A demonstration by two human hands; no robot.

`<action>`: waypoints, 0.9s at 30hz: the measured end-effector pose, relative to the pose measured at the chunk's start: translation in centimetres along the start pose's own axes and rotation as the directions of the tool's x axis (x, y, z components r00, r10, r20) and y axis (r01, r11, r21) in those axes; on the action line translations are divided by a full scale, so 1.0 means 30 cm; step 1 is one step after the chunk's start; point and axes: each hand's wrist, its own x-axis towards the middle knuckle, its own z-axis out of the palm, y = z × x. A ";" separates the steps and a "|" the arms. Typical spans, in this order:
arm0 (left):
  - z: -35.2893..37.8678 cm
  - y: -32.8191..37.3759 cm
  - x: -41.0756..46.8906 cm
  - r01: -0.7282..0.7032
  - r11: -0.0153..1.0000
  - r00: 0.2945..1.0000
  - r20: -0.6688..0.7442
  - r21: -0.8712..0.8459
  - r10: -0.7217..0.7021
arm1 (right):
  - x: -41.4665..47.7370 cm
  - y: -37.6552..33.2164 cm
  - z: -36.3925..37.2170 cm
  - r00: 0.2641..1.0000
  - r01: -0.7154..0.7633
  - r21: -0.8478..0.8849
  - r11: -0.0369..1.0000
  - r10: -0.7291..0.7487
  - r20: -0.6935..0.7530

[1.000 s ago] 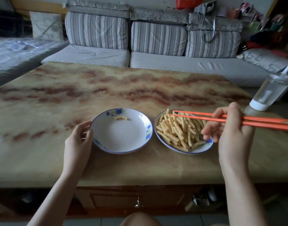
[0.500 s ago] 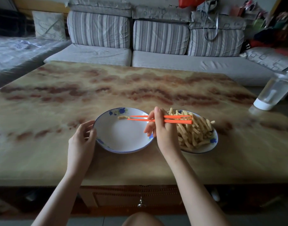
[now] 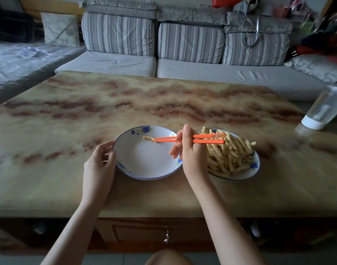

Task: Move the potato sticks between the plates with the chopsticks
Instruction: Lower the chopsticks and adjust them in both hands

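Marble-patterned cream and brown table (image 3: pixel 68 121): two round plates are set side by side near its 6 o'clock edge. The white blue-flowered left plate (image 3: pixel 144 169) is touched at 9 o'clock by the loosely curled left hand (image 3: pixel 98 165); whether it is gripped cannot be told. At 3 o'clock, the matching right plate (image 3: pixel 256 165) is heaped with pale yellow potato sticks (image 3: pixel 228 155). The right hand (image 3: pixel 190 155) is curled round the orange plastic chopsticks (image 3: pixel 202 138), and their tips are brought just beside a lone potato stick (image 3: pixel 148 138) at the left plate's 12 o'clock.

The right hand (image 3: pixel 192 157) covers the right plate's (image 3: pixel 256 167) near left rim and some potato sticks (image 3: pixel 228 155). Whether the chopsticks (image 3: pixel 202 139) touch the lone stick (image 3: pixel 147 138) on the left plate (image 3: pixel 148 177) is unclear. The blurred bottle (image 3: pixel 324 109) runs off the right edge.
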 end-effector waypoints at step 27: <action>-0.001 -0.002 -0.003 -0.027 1.000 1.000 0.004 0.007 0.027 | -0.084 -0.205 -0.445 0.921 0.041 -0.040 0.998 -0.053 -0.387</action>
